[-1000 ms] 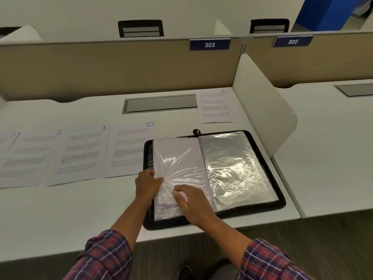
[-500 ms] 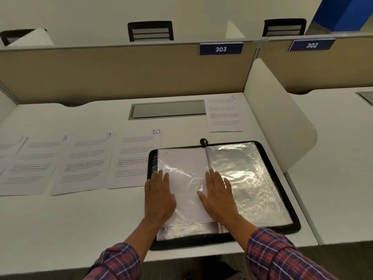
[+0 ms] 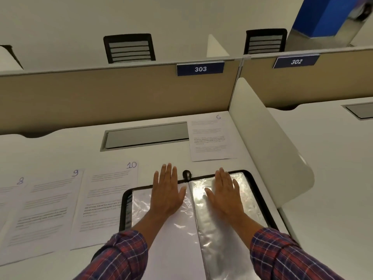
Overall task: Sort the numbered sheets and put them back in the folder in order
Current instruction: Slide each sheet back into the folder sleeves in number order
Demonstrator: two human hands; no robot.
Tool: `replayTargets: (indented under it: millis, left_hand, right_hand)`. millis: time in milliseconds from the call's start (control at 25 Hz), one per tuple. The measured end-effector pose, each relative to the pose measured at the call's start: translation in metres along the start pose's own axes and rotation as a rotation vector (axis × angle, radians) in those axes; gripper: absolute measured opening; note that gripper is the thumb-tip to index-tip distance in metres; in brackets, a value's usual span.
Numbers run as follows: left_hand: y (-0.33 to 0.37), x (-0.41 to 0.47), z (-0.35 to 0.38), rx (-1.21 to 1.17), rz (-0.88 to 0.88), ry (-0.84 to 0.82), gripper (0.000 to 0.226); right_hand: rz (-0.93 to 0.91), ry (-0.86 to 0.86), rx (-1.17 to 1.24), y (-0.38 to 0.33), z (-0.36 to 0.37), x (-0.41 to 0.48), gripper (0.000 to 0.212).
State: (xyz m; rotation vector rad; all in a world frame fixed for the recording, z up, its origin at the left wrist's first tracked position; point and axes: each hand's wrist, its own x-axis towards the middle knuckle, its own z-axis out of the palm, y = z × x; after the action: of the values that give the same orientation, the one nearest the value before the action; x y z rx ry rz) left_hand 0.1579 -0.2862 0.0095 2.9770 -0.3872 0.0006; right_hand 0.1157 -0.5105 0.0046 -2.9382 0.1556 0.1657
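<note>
A black zip folder [image 3: 126, 201] lies open on the white desk, its clear plastic sleeves facing up. My left hand [image 3: 166, 193] presses flat on the left sleeve page, its fingertips reaching past the folder's far edge. My right hand [image 3: 223, 193] lies flat on the shiny right sleeve page [image 3: 248, 207]. Sheet 10 [image 3: 105, 205] lies just left of the folder, then sheet 9 [image 3: 46, 211] and sheet 8 [image 3: 10, 199] further left. Sheet 6 [image 3: 212, 138] lies beyond the folder at the back.
A grey cable hatch [image 3: 145, 136] sits in the desk behind the folder. A white curved divider [image 3: 268, 150] stands right of the folder. A tan partition [image 3: 113, 93] labelled 303 closes the back. The neighbouring desk [image 3: 331, 178] lies to the right.
Both hands slid forward across the sleeves from the folder's near part to its far edge, fingers now straight. The right hand moved from the left page to the right one. The view tilted up.
</note>
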Motion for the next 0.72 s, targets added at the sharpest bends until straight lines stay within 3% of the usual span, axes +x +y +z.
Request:
replayTargets:
  millis: [160, 320, 400, 560, 720]
  left_hand:
    - [0.022, 0.071, -0.003, -0.09, -0.025, -0.076, 0.085]
    - [0.039, 0.138, 0.006, -0.332, -0.213, -0.113, 0.081]
    - [0.046, 0.166, 0.013, -0.526, -0.319, -0.099, 0.069]
    - [0.061, 0.204, 0.009, -0.837, -0.502, 0.015, 0.018]
    - [0.066, 0.234, 0.002, -1.133, -0.772, -0.015, 0.018]
  right_hand:
    - [0.053, -0.025, 0.056, 0.028, -0.023, 0.06, 0.078]
    - [0.069, -0.011, 0.128, 0.053, -0.026, 0.113, 0.081]
    - [0.076, -0.016, 0.142, 0.063, -0.022, 0.133, 0.082]
    - [0.081, -0.043, 0.104, 0.071, -0.004, 0.151, 0.083]
    - [0.069, -0.019, 0.038, 0.071, 0.012, 0.151, 0.088]
